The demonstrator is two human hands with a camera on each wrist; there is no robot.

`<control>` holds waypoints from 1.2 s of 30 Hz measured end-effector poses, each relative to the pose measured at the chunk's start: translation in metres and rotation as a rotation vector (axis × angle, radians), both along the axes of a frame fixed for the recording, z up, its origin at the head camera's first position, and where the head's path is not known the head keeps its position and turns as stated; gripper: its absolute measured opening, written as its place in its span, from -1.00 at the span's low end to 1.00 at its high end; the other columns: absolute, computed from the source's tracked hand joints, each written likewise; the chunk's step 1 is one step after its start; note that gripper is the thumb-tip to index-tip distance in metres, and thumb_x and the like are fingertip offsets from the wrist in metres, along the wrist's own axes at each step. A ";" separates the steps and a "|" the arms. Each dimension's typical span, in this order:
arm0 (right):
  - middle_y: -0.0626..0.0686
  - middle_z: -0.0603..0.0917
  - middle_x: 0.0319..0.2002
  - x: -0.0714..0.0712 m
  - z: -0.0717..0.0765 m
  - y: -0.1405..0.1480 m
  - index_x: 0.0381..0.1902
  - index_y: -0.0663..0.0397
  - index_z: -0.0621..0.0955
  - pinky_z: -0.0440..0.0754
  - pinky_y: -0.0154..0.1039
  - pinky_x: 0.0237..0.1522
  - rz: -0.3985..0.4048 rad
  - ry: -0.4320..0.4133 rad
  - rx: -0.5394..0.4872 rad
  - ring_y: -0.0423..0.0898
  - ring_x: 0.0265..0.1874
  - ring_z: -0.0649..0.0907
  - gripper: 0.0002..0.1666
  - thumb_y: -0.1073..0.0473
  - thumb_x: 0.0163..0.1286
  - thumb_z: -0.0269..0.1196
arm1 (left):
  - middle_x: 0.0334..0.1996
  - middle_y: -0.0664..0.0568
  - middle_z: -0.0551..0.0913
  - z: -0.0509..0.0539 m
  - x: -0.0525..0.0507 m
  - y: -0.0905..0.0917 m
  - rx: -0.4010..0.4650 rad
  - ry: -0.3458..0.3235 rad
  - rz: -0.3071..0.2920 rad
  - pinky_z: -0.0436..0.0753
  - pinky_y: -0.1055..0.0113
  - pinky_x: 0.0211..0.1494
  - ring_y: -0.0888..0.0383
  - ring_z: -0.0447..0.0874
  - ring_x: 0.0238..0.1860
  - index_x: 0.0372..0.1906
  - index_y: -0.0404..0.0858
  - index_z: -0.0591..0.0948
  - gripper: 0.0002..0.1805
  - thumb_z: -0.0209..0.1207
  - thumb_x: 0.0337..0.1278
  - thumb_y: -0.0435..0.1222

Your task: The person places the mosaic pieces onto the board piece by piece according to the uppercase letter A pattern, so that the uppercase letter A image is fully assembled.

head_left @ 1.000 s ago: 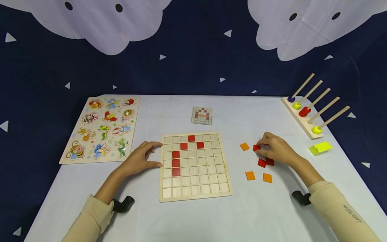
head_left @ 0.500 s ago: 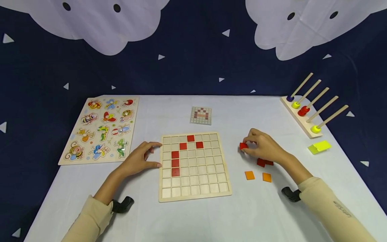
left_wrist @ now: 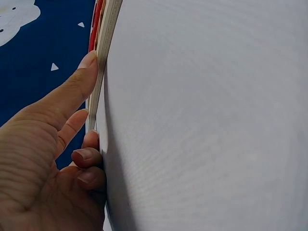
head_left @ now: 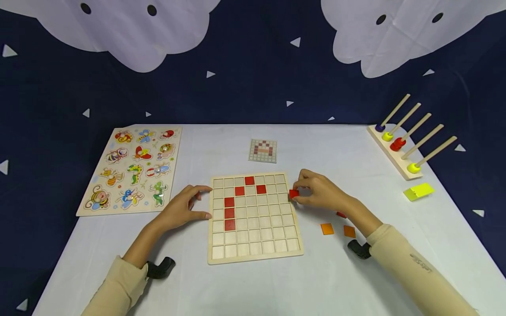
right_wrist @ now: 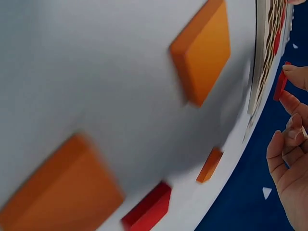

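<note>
We see a red tile (head_left: 294, 194) pinched by the thumb and fingers of the right hand (head_left: 319, 192), at the right rim of the grid board (head_left: 254, 235). The left hand (head_left: 185, 206), loosely spread, touches the board's left edge. We find orange tiles (head_left: 327, 228) to the right, a pattern card (head_left: 262, 151) beyond, an insect puzzle (head_left: 148, 191) far left, a peg stand (head_left: 401, 163) far right.

Square pale wooden grid board (head_left: 255, 248): six red cells (head_left: 229, 213), others bare-wood tone. Thin square tile (head_left: 293, 194) in right hand (head_left: 318, 193): plain red. Square orange tiles (head_left: 327, 229) near the board: plain colour. Small square card (head_left: 262, 151): gridded print, reads from here as brownish-red arch, orange bar. Navy fabric backdrop (head_left: 253, 96): white triangles (head_left: 295, 42), whitish clouds (head_left: 182, 26) with black dots (head_left: 152, 10). Beige cloth sleeves (head_left: 411, 263).
</note>
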State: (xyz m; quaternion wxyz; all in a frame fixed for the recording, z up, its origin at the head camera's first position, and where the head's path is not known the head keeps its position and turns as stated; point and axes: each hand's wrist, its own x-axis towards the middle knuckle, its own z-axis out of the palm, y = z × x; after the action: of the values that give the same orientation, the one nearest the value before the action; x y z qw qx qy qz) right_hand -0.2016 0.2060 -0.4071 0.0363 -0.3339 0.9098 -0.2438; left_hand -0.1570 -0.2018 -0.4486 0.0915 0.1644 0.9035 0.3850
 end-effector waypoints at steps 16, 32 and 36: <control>-0.03 0.47 -0.31 -0.003 -0.005 -0.046 -0.19 0.10 0.75 0.51 -0.28 -0.24 0.120 -0.031 0.032 -0.15 -0.36 0.48 -0.78 0.12 0.24 0.42 | -0.19 -0.01 0.42 -0.002 -0.001 -0.002 -0.010 0.008 0.005 0.34 0.33 -0.29 0.15 0.28 -0.34 0.30 -0.13 0.49 -0.22 0.53 -0.11 -0.10; -0.06 0.52 -0.27 -0.002 -0.008 -0.051 -0.20 0.13 0.76 0.59 -0.21 -0.12 0.077 -0.067 0.038 -0.17 -0.28 0.55 -0.77 0.13 0.23 0.45 | -0.20 -0.01 0.42 -0.003 -0.001 -0.002 0.000 0.011 -0.001 0.34 0.33 -0.30 0.15 0.28 -0.34 0.29 -0.11 0.49 -0.22 0.53 -0.12 -0.07; -0.05 0.53 -0.28 -0.001 -0.009 -0.050 -0.22 0.10 0.75 0.55 -0.23 -0.16 0.054 -0.099 0.019 -0.17 -0.31 0.50 -0.79 0.13 0.23 0.45 | -0.20 -0.01 0.42 -0.004 -0.001 -0.002 0.003 0.009 -0.001 0.34 0.33 -0.30 0.15 0.28 -0.34 0.29 -0.11 0.49 -0.22 0.53 -0.12 -0.08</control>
State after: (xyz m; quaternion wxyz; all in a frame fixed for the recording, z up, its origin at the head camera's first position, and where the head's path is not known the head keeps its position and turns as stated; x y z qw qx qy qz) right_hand -0.2030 0.1559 -0.4165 0.0912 -0.3456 0.8998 -0.2503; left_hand -0.1575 -0.2039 -0.4524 0.0876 0.1667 0.9033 0.3854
